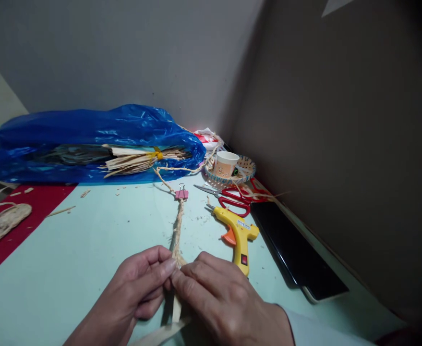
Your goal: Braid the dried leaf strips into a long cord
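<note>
A pale braid (178, 226) of flat plant fibre runs toward me along the table, its far part gripped by a pink binder clip (182, 194). At the near end of the braid, my left hand (144, 281) pinches the strands between thumb and forefinger. Close against it, my right hand (218, 293) is closed on the same strands, its fingertips touching the left ones. Loose flat strips (176, 307) hang down below the fingers toward the table's near side. The exact crossing of the strands is hidden under my fingertips.
A yellow glue gun (236, 230), red-handled scissors (234, 199) and a black tablet-like device (293, 245) lie at right. Behind stand a paper cup (225, 164) and a woven tray (248, 168). A blue plastic bag (88, 127) holds bundled strips (135, 161). A woven piece (5, 223) lies left.
</note>
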`<state>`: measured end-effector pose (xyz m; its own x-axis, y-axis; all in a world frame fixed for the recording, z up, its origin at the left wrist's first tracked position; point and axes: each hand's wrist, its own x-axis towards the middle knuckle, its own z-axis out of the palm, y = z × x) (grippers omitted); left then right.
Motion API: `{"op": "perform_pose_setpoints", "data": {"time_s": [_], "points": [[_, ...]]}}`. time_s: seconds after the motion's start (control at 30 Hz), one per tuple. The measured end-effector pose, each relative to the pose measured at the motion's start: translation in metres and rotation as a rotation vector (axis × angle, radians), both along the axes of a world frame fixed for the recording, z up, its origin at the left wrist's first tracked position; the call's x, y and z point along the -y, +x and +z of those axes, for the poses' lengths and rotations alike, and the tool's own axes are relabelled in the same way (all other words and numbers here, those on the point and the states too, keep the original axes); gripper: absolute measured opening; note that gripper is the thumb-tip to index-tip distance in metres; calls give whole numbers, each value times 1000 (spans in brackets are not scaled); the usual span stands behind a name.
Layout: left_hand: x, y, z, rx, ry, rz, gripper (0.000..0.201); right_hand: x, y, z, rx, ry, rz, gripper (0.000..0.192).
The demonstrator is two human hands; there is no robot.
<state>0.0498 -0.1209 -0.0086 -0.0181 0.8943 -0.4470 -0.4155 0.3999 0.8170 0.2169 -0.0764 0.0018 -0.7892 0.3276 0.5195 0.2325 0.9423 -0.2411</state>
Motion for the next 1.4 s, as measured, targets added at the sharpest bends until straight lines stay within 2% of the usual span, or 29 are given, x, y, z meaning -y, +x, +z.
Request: {"op": "perform_pose_setpoints", "data": {"time_s": [0.13, 0.2, 0.3, 0.37, 0.43, 0.5, 0.6, 0.67, 0.73, 0.87, 1.0, 1.07, 1.2, 1.4], "points": [[1, -1, 5, -47, -34, 28, 23, -2, 2, 4, 51, 18, 100, 23], [1, -2, 6, -63, -38, 33, 24, -3, 3, 9, 26, -68, 107, 20], [2, -4, 7, -72, -35, 22, 22, -3, 4, 15, -81, -329, -120, 18], [2, -4, 6, -69, -10, -12, 22, -3, 3, 16, -78, -576, -235, 23], [1, -3, 5, -69, 25, -56, 24, -4, 0, 13, -40, -874, -197, 33], [0, -1, 4, -93, 61, -77, 26, -5, -4, 7, -36, -1131, -63, 34], [-2, 0, 4, -178, 108, -66, 28, -6, -5, 3, -48, -1338, 70, 23], [-2, -1, 4, -260, 130, -56, 28, -7, -3, 7, 3, -1380, 87, 22], [-2, -2, 5, -338, 145, -59, 29, -7, 1, 16, 84, -1276, 60, 22], [-1, -3, 6, -404, 142, -74, 30, -5, 6, 31, 200, -855, -16, 27], [-1, -3, 5, -426, 131, -69, 29, -3, 4, 27, 321, -516, -191, 18], [-1, -2, 5, -446, 131, -47, 28, -2, 3, 24, 332, -362, -221, 14], [1, 3, 9, -524, 106, -18, 25, -2, 3, 19, 333, -167, -173, 11], [1, 7, 6, -665, 213, 13, 21, 1, 0, 7, 283, 53, -5, 5]]}}
